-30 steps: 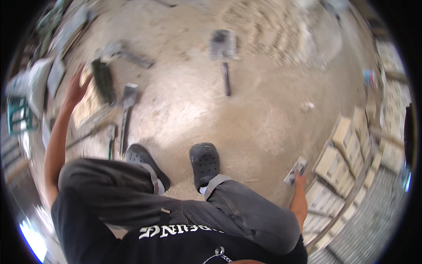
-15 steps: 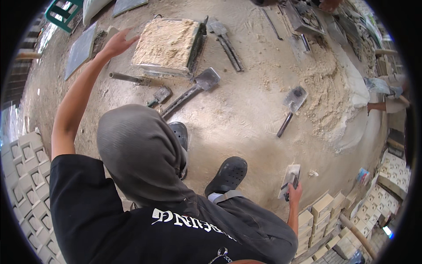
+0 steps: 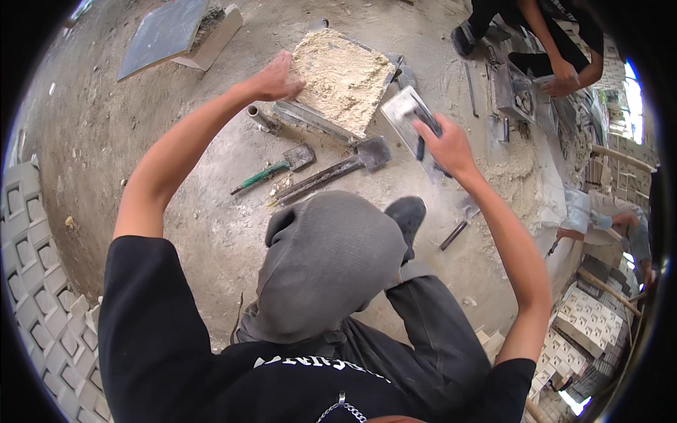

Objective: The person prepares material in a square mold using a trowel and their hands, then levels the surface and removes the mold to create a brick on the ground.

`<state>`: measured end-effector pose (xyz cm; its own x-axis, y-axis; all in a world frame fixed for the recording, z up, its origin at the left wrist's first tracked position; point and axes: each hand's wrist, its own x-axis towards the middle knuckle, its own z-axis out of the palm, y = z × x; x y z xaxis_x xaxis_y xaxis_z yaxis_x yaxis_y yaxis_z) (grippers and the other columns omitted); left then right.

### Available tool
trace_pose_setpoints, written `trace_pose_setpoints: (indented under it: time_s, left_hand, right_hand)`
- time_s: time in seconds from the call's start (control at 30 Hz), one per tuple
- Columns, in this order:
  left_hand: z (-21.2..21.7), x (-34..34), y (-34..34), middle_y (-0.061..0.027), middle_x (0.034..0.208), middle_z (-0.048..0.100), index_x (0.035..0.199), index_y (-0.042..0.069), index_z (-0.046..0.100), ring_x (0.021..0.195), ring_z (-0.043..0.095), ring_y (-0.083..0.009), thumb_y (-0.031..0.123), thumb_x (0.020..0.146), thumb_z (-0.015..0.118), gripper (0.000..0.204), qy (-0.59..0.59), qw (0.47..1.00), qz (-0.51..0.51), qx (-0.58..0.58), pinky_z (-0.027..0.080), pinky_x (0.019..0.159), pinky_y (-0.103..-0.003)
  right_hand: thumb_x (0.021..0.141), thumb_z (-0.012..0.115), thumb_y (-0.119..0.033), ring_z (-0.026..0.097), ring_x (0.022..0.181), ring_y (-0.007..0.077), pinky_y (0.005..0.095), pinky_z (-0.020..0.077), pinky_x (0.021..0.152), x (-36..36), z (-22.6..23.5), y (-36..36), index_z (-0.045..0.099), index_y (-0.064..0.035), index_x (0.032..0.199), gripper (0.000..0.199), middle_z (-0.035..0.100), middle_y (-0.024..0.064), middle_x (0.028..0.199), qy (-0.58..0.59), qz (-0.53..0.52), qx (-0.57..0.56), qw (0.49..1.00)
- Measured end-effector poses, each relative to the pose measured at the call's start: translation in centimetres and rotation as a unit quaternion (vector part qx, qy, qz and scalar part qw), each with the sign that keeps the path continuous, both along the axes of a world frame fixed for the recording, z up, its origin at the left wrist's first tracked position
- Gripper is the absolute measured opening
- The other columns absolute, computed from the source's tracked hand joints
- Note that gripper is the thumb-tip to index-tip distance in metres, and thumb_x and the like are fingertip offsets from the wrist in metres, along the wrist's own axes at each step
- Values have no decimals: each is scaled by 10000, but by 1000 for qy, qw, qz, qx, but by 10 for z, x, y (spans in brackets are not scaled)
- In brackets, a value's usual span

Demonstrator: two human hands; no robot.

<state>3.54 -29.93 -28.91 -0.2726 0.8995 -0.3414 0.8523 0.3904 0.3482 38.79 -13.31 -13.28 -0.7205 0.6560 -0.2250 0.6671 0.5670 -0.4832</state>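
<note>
A square metal mould (image 3: 314, 117) on the floor ahead is heaped with pale, damp-looking sandy mix (image 3: 342, 77). At its left edge is my left hand (image 3: 277, 79), fingers extended and holding nothing, the fingertips close against the mix or rim; exact contact cannot be told. My right hand (image 3: 448, 144) grips the dark handle of a flat rectangular plastering float (image 3: 409, 120). The float is raised, tilted, just right of the mould. Nearer me lie a flat shovel-shaped tool with a long handle (image 3: 372, 154) and a small green-handled trowel (image 3: 299, 156).
A metal pipe (image 3: 262, 118) lies by the mould's near-left corner. A grey slab (image 3: 162, 39) leans on a block at far left. Another dark-handled trowel (image 3: 453, 235) lies right. A co-worker's hands (image 3: 562, 79) work far right. Patterned blocks (image 3: 42, 282) are stacked left.
My right hand has brought the float up from the lower right to beside the mould. My left hand has come against the mould's left edge. The view has shifted.
</note>
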Motion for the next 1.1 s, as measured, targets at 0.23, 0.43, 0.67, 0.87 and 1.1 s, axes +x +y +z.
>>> trace_pose_setpoints:
  time_s: [0.23,0.43,0.67,0.87,1.1]
  left_hand:
    - [25,13,23,-223,1617,20,1535,-40,15,1507,1,-324,736,941,176,991,186,963,-187,-55,55,1234,-412]
    - [22,30,77,-221,1616,75,1534,-47,73,1509,50,-333,617,997,249,872,175,982,-43,65,84,1231,-415]
    - [-3,86,90,-228,1596,179,1499,-40,261,1491,145,-374,417,1009,357,677,104,978,115,140,130,1211,-489]
    - [55,135,45,-260,1570,223,1479,-26,314,1472,193,-398,295,954,517,648,22,965,244,90,188,1189,-503]
    - [84,109,4,-289,1521,303,1450,-26,357,1409,320,-418,227,919,574,627,14,976,209,55,298,1150,-474]
  right_hand:
    - [925,591,-387,673,555,280,413,530,673,-125,-46,7,612,125,1010,519,660,214,673,-16,-102,-103,989]
    - [907,608,-385,682,732,421,454,527,716,-139,-74,52,640,96,915,482,669,283,768,-23,-86,-30,996]
    - [904,604,-392,651,877,492,507,509,792,-157,-74,64,651,89,920,484,657,337,858,1,-23,38,999]
    - [925,571,-399,659,871,488,519,518,808,-163,-81,70,640,62,1035,479,673,317,856,-59,42,8,997]
    - [930,568,-405,663,835,491,533,528,768,-172,-89,74,643,49,1035,472,670,317,826,-65,104,3,992]
